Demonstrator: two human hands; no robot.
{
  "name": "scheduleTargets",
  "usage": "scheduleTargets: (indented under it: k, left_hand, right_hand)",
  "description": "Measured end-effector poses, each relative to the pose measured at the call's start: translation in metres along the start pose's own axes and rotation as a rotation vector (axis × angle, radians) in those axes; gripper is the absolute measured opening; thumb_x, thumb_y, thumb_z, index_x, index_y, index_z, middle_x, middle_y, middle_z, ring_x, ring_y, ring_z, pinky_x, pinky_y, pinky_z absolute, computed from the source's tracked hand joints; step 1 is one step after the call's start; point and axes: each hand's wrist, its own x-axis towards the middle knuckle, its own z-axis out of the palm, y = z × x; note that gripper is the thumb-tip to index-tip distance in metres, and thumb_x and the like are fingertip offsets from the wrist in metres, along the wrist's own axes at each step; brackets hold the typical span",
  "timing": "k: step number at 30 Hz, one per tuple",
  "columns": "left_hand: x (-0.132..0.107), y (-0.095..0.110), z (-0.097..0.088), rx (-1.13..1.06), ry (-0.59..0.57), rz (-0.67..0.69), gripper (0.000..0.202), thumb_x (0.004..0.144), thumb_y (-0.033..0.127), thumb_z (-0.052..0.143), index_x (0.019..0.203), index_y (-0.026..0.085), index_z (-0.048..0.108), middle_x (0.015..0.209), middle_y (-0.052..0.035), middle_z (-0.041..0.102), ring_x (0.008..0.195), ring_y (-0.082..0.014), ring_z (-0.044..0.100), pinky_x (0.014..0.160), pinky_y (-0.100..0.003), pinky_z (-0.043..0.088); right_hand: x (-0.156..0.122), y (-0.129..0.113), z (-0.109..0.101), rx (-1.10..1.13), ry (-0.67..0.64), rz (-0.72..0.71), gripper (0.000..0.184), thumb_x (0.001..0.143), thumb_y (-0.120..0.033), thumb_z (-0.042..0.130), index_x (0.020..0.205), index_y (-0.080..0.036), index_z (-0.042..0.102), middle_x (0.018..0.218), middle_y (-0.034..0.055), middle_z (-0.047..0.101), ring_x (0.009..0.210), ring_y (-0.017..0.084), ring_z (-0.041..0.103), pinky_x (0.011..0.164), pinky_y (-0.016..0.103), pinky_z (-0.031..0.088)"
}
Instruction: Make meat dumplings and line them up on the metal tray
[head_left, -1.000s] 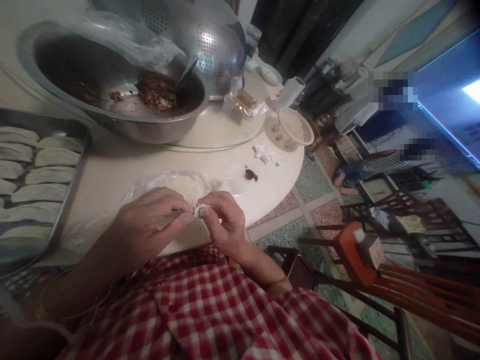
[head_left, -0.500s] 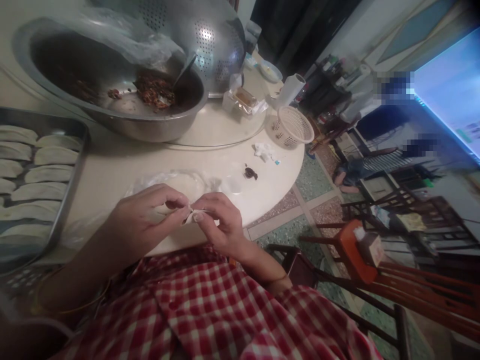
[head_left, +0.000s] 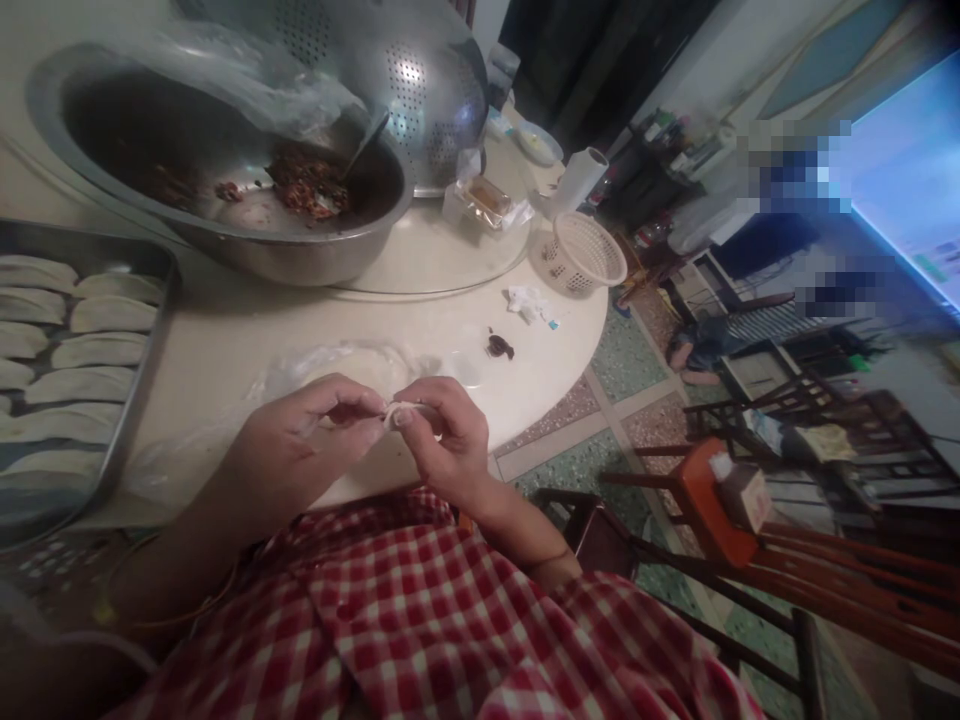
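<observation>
Between my two hands is a dumpling (head_left: 395,413), pale and folded, mostly hidden by my fingers. My left hand (head_left: 311,440) pinches its left end between thumb and fingertips. The thumb and index finger of my right hand (head_left: 448,435) press its right side. Just beyond my hands, a clear plastic bag (head_left: 289,370) lies crumpled around round pale dough wrappers (head_left: 367,368). At far left a metal tray (head_left: 174,265) carries rows of folded dumplings (head_left: 101,350). Behind stands a wide metal bowl (head_left: 300,255) with dark chopped filling (head_left: 307,185) and a spoon handle (head_left: 367,140) in it.
A large perforated metal colander (head_left: 442,80) leans behind the bowl. Toward the table's right edge are a plastic basket (head_left: 589,255), crumpled tissue (head_left: 527,302) and a dark scrap (head_left: 499,346). Chairs, an orange stool (head_left: 712,500) and a seated person (head_left: 750,330) are to the right.
Both hands have shifted slightly right. The dumpling's edge between my fingertips has turned and now shows as a small curved rim. Other things on the table stay put.
</observation>
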Motion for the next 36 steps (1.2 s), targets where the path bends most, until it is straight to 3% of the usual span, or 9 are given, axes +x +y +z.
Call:
scheduleTargets:
  k: [9,16,21,27,32,36]
  left_hand:
    - [0.0002,-0.0034,0.0079,0.162,0.103,0.171,0.002,0.086,0.024,0.06,0.088,0.023,0.06,0.083,0.0032,0.064,0.077,-0.0121,0.061,0.074,-0.024,0.05]
    - [0.0013,0.0,0.008,0.243,0.15,0.305,0.004,0.088,0.021,0.06,0.088,0.024,0.058,0.086,0.0036,0.063,0.081,-0.0123,0.063,0.078,-0.024,0.05]
    - [0.0019,0.0033,0.0084,0.249,0.183,0.33,0.007,0.086,0.021,0.063,0.086,0.025,0.058,0.084,0.0024,0.063,0.081,-0.0144,0.064,0.077,-0.026,0.05]
    - [0.001,0.0021,0.009,0.316,0.23,0.379,0.017,0.085,0.016,0.063,0.097,0.029,0.063,0.09,0.0001,0.067,0.085,-0.017,0.065,0.08,-0.029,0.052]
    - [0.0015,0.0014,0.0081,0.423,0.255,0.46,0.013,0.085,0.014,0.065,0.092,0.024,0.062,0.086,0.0,0.064,0.081,-0.0156,0.061,0.077,-0.029,0.05]
    - [0.0022,0.0023,0.0089,0.401,0.241,0.434,0.012,0.086,0.014,0.063,0.093,0.023,0.062,0.089,-0.0001,0.066,0.085,-0.0152,0.062,0.08,-0.029,0.051]
  right_hand:
    - [-0.0024,-0.0004,-0.0011,-0.04,-0.012,-0.103,0.012,0.093,-0.019,0.057,0.101,-0.022,0.065,0.089,0.0036,0.07,0.09,0.014,0.065,0.08,0.029,0.058]
    - [-0.0034,-0.0021,-0.0011,-0.042,-0.006,-0.099,0.015,0.094,-0.018,0.056,0.104,-0.021,0.067,0.092,0.0054,0.07,0.09,0.014,0.066,0.079,0.029,0.059]
    - [-0.0027,-0.003,-0.0016,-0.048,-0.024,-0.091,0.018,0.093,-0.018,0.056,0.107,-0.023,0.067,0.094,0.0039,0.073,0.09,0.014,0.067,0.078,0.03,0.06]
    - [-0.0016,-0.0018,-0.0027,-0.033,-0.02,-0.031,0.017,0.094,-0.022,0.057,0.106,-0.025,0.069,0.094,0.0035,0.074,0.089,0.015,0.068,0.079,0.032,0.06]
    - [-0.0027,-0.0007,-0.0027,-0.064,-0.039,-0.017,0.019,0.096,-0.028,0.054,0.11,-0.025,0.067,0.095,0.0036,0.074,0.089,0.015,0.069,0.078,0.032,0.06]
    - [-0.005,-0.0006,-0.0032,-0.067,-0.023,0.007,0.018,0.095,-0.03,0.056,0.111,-0.024,0.063,0.096,0.0039,0.073,0.087,0.014,0.07,0.075,0.028,0.061]
